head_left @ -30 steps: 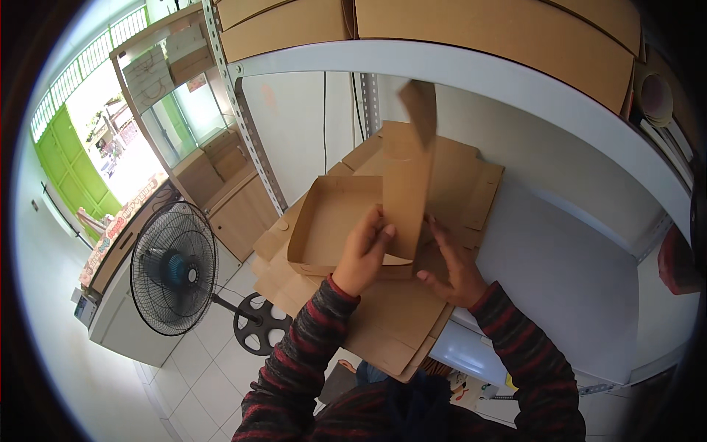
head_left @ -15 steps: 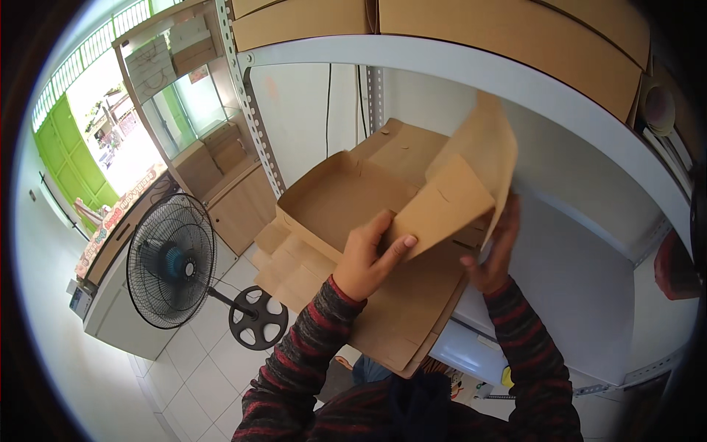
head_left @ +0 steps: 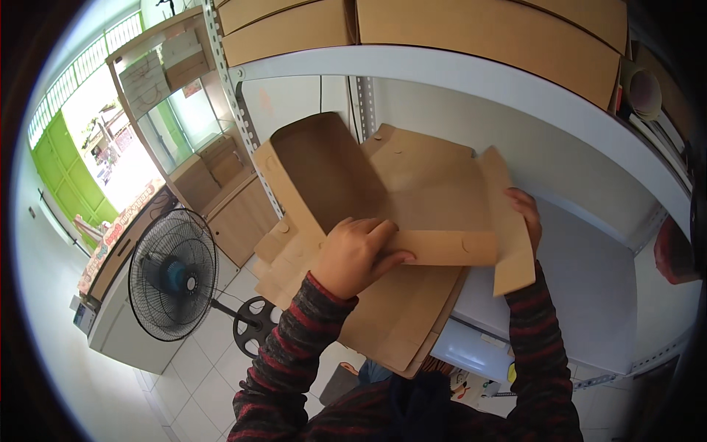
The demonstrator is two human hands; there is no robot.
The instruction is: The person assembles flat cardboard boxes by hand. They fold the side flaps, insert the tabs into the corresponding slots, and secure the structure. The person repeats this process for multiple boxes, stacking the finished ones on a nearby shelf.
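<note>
A brown cardboard box (head_left: 434, 195), partly folded, is held up over flat cardboard sheets (head_left: 398, 317). Its left half stands as a tilted tray with raised walls; the right half is a lid panel with flaps folded up. My left hand (head_left: 357, 254) grips the near edge where the two halves meet, thumb against the front flap (head_left: 449, 247). My right hand (head_left: 527, 214) holds the right end flap (head_left: 507, 221), its fingers curled over the outer side. That flap hides part of the right palm and the thumb.
Overhead runs a white metal shelf beam (head_left: 471, 70) with brown boxes (head_left: 486, 37) above it. A white shelf surface (head_left: 582, 280) lies to the right. On the left floor stands a black fan (head_left: 174, 274), beside a wooden display cabinet (head_left: 236, 221).
The left half of the box has tipped up from the sheets. The lid half has come down and flattened out, and my right hand has moved up along its end flap.
</note>
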